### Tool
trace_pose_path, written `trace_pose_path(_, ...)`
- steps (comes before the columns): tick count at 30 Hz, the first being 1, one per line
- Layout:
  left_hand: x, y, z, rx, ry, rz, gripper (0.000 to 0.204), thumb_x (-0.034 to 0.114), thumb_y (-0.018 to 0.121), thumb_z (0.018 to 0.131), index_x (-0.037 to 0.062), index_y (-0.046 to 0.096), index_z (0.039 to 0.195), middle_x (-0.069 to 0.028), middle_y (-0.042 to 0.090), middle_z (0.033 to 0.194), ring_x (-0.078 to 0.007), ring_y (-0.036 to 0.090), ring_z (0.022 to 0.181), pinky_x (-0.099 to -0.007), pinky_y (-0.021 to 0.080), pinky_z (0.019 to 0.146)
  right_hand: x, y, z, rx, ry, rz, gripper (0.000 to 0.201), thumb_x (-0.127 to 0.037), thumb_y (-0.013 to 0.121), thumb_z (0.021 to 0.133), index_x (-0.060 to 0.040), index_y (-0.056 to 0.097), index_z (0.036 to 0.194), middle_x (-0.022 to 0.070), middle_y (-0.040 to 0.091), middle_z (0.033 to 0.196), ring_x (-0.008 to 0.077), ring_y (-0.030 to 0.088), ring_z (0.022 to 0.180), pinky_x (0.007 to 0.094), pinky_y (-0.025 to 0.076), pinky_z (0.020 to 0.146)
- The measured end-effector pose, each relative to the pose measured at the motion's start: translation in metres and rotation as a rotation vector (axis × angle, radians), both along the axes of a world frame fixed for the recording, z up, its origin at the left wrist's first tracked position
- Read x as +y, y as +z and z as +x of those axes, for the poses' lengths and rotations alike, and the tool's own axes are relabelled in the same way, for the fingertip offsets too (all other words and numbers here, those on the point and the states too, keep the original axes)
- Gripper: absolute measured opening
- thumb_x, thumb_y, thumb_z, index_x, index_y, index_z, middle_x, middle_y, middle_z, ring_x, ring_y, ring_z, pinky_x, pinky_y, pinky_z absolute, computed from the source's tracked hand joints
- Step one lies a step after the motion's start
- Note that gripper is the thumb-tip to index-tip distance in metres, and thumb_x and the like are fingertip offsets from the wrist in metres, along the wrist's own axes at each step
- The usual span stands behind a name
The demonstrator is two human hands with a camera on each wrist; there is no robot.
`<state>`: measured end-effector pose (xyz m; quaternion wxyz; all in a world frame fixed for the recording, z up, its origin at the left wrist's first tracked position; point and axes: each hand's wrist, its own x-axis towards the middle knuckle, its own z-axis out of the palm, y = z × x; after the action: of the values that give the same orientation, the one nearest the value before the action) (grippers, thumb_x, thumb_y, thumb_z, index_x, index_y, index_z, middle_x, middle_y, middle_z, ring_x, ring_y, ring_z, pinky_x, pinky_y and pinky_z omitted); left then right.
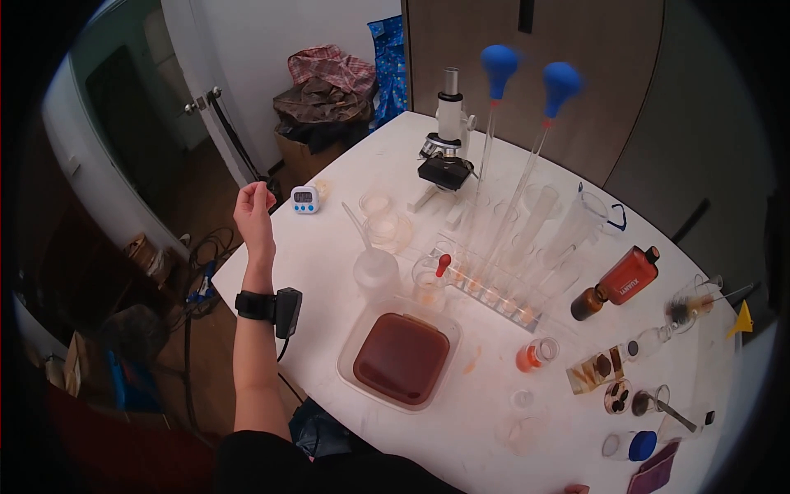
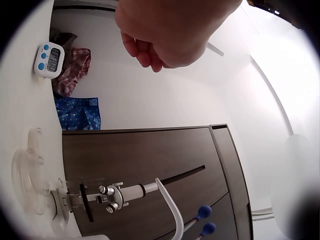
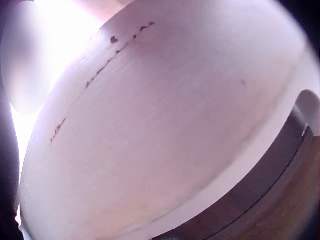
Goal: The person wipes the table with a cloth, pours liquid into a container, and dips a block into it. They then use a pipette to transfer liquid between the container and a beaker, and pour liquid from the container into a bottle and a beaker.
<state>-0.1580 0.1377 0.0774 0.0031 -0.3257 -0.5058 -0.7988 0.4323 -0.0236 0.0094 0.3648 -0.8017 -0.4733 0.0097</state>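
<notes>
My left hand [image 1: 255,212] is raised at the table's left edge, beside a white digital timer [image 1: 305,200] with blue buttons. Its fingers curl in toward the palm, and nothing shows in them. In the left wrist view the curled fingers [image 2: 143,54] hang in front of the wall, above and right of the timer [image 2: 49,60]. Of my right hand [image 1: 576,489] only a sliver appears at the near table edge; the rest is out of frame. The right wrist view shows mostly a pale surface [image 3: 170,120] with a line of dark reddish marks.
A plastic tub [image 1: 346,362] of dark brown liquid stands near the front, behind it a wash bottle [image 1: 376,276]. A microscope [image 1: 449,123], a test tube rack [image 1: 494,303] and tall pipettes with blue bulbs [image 1: 563,89] stand farther back. Small glassware and bottles line the right side.
</notes>
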Motion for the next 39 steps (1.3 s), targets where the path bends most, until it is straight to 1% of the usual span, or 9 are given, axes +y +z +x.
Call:
trace_pose_path(9,0.045,-0.030,-0.055,-0.042,-0.048,-0.141,0.014,0.016,0.061,0.085,0.0037,0.056,0.091,-0.0025,0.058,0.080,-0.0095,0.054,0.075,-0.0238,0.044,0.073,0.004,-0.004,-0.002,-0.102,-0.127,-0.004,0.017,0.006,0.042,0.068,0.0023,0.058,0.070,0.0210,0.057,0.065,0.0346,0.054,0.061,0.0400,0.046,0.065)
trace_pose_path(11,0.055,-0.045,-0.067,0.111,0.157,-0.518,0.034,0.021,0.069,0.077,0.0014,0.053,0.099,-0.0083,0.057,0.096,-0.0157,0.053,0.089,-0.0293,0.042,0.083,0.003,-0.006,-0.002,-0.133,-0.104,0.001,0.017,0.006,0.042,0.070,0.0019,0.059,0.071,0.0212,0.057,0.065,0.0348,0.054,0.060,0.0403,0.046,0.064)
trace_pose_path(12,0.059,-0.052,-0.076,0.082,0.139,-0.661,0.067,0.030,0.076,0.066,-0.0012,0.045,0.116,-0.0173,0.048,0.116,-0.0262,0.047,0.108,-0.0364,0.037,0.094,0.003,-0.006,-0.002,-0.147,-0.113,-0.010,0.017,0.006,0.042,0.071,0.0020,0.058,0.071,0.0214,0.057,0.065,0.0348,0.054,0.061,0.0406,0.046,0.064)
trace_pose_path(15,0.072,-0.067,-0.073,0.115,0.231,-0.940,0.092,0.037,0.078,0.061,-0.0035,0.031,0.130,-0.0241,0.037,0.128,-0.0342,0.037,0.120,-0.0408,0.031,0.101,0.004,-0.005,-0.005,-0.164,-0.117,-0.020,0.017,0.006,0.042,0.072,0.0025,0.059,0.072,0.0216,0.057,0.065,0.0348,0.054,0.061,0.0407,0.046,0.064)
trace_pose_path(19,0.078,-0.084,-0.061,0.220,0.231,-1.005,0.114,0.037,0.081,0.058,-0.0057,0.011,0.137,-0.0276,0.023,0.136,-0.0386,0.023,0.128,-0.0431,0.024,0.106,0.005,-0.004,-0.007,-0.175,-0.097,-0.008,0.017,0.007,0.042,0.073,0.0032,0.059,0.073,0.0217,0.057,0.065,0.0349,0.053,0.061,0.0405,0.046,0.065)
trace_pose_path(23,0.075,-0.080,-0.052,0.300,0.212,-0.960,0.109,0.032,0.080,0.062,-0.0063,0.010,0.136,-0.0268,0.022,0.136,-0.0380,0.022,0.128,-0.0423,0.023,0.105,0.008,0.001,-0.012,-0.191,-0.094,-0.002,0.017,0.006,0.042,0.074,0.0035,0.059,0.073,0.0219,0.057,0.065,0.0350,0.053,0.062,0.0404,0.046,0.065)
trace_pose_path(31,0.074,-0.106,-0.075,0.203,0.037,-0.767,0.091,0.021,0.074,0.066,-0.0092,0.021,0.134,-0.0251,0.041,0.126,-0.0318,0.044,0.117,-0.0337,0.035,0.098,0.007,0.000,-0.011,-0.189,-0.112,-0.043,0.017,0.006,0.042,0.074,0.0033,0.059,0.073,0.0221,0.057,0.066,0.0354,0.053,0.062,0.0407,0.046,0.066)
trace_pose_path(33,0.074,-0.115,-0.080,0.329,0.074,-0.746,0.089,0.021,0.073,0.068,-0.0079,0.022,0.135,-0.0199,0.050,0.119,-0.0244,0.051,0.108,-0.0304,0.041,0.091,0.006,-0.001,-0.009,-0.186,-0.112,-0.046,0.017,0.006,0.042,0.074,0.0034,0.059,0.073,0.0222,0.057,0.066,0.0356,0.053,0.062,0.0408,0.046,0.066)
trace_pose_path(39,0.072,-0.117,-0.076,0.382,0.185,-0.712,0.092,0.024,0.076,0.065,-0.0113,0.025,0.132,-0.0232,0.048,0.121,-0.0314,0.049,0.113,-0.0343,0.038,0.095,0.005,-0.003,-0.006,-0.190,-0.067,-0.005,0.017,0.005,0.042,0.074,0.0043,0.059,0.073,0.0222,0.058,0.067,0.0357,0.054,0.063,0.0406,0.047,0.067)
